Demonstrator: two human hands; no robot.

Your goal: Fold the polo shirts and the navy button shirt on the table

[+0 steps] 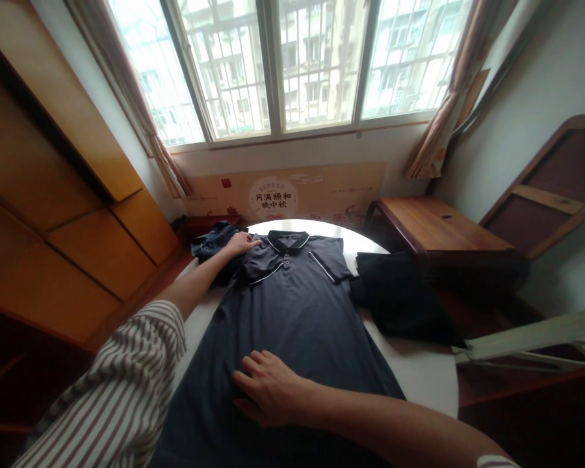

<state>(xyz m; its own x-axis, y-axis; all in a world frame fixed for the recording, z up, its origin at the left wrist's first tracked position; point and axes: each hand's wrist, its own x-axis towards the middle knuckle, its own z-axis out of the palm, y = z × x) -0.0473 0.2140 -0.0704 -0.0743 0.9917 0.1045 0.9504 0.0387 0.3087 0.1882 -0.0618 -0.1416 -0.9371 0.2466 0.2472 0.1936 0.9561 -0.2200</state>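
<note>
Shirt (297, 318) lay spread face-up on counter (431, 370), collar (287, 245) toward window (316, 65). Left hand (242, 243) at sleeve (268, 265) near shoulder; could not tell whether it gripped cloth. Right hand (268, 388) over shirt front, fingers loosely spread, gripping nothing. Smoothing, seemingly; wanted shoulder steadied lightly, palm flat, creases eased outward without dragging collar askew.

The single head camera looks forward and down from the near side of the white bench (422, 374), close above the dark polo shirt (305, 318), facing the bench's far edge and the windows (316, 65) beyond.
</note>
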